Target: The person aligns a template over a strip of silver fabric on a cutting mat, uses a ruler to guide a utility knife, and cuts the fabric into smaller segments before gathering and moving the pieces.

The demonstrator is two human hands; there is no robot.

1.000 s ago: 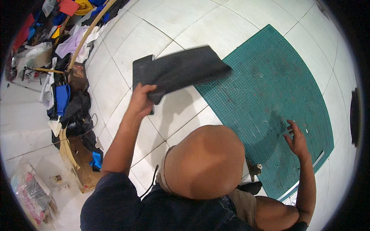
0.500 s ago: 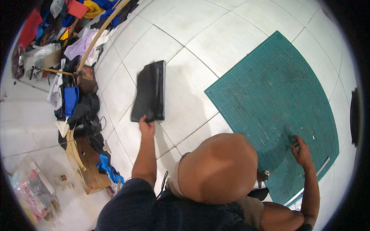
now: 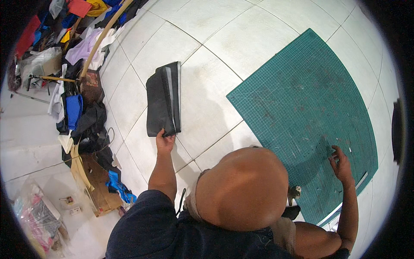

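Having swung away from the left corner of the green, grid-lined rectangular cutting mat (image 3: 297, 97) since a second ago, the flat, oblong bundle of dull black, cloth-like layers (image 3: 158, 101) is now lying well to the left of that mat, on the white, glossy floor tiles (image 3: 211, 82). The right hand (image 3: 340, 165) is keeping nearly the same place over the mat's right part.

The left hand (image 3: 165, 141) is pinching the bundle's near edge, thumb on top; the bundle is stretching straight ahead of it, its long axis running away from the person, with the mat's left corner pointing toward its side. The left hand is clearly the nearer one, while the right is hanging across the mat, fingers loosely curled and holding nothing; whether it is touching the surface I cannot tell.

The bundle is showing soft, rounded folds at its near end, and a smooth grey band (image 3: 169, 86) is peeking out between its black layers. The mat is looking scuffed and blotched, with a thin, straight white strip (image 3: 362, 179) lying along its right edge. Farther left of the mat, beyond the bundle, a crumpled, shiny blue piece (image 3: 120, 186) is resting by flat brown cardboard (image 3: 103, 196).
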